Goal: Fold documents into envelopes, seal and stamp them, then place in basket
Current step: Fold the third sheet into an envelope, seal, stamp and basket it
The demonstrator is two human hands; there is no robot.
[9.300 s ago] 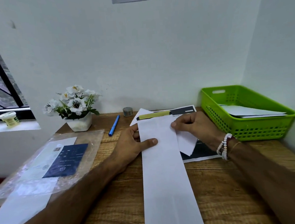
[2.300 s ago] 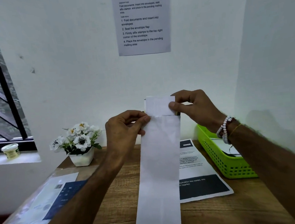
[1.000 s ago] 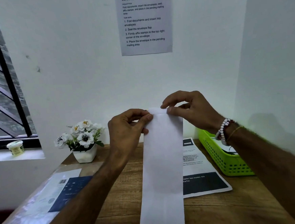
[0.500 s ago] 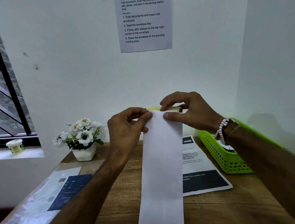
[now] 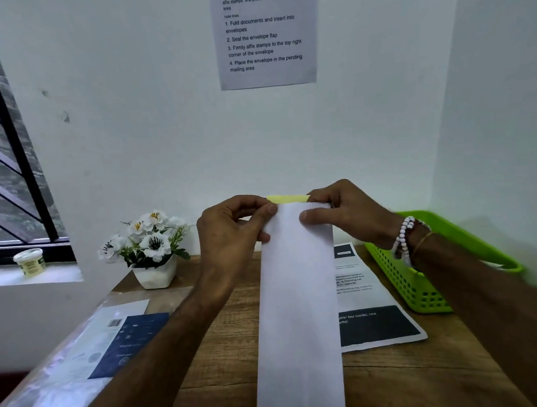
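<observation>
A person holds a long white envelope (image 5: 297, 297) upright above the middle of a wooden desk (image 5: 230, 383); its lower end runs out of view at the near edge. The left hand (image 5: 231, 235) pinches the envelope's top left corner between thumb and curled fingers. The right hand (image 5: 348, 216) pinches the top right corner, with its thumb flat on the front. A yellow strip (image 5: 287, 198) shows along the top edge between the 2 hands. A printed document (image 5: 371, 307) lies flat just right of the envelope, partly behind it. A green basket (image 5: 405, 289) sits at the desk's right edge by the wall. A pot of white flowers (image 5: 151, 244) stands at the far left corner, and a clear plastic sleeve of papers (image 5: 89, 352) lies along the left edge.
</observation>
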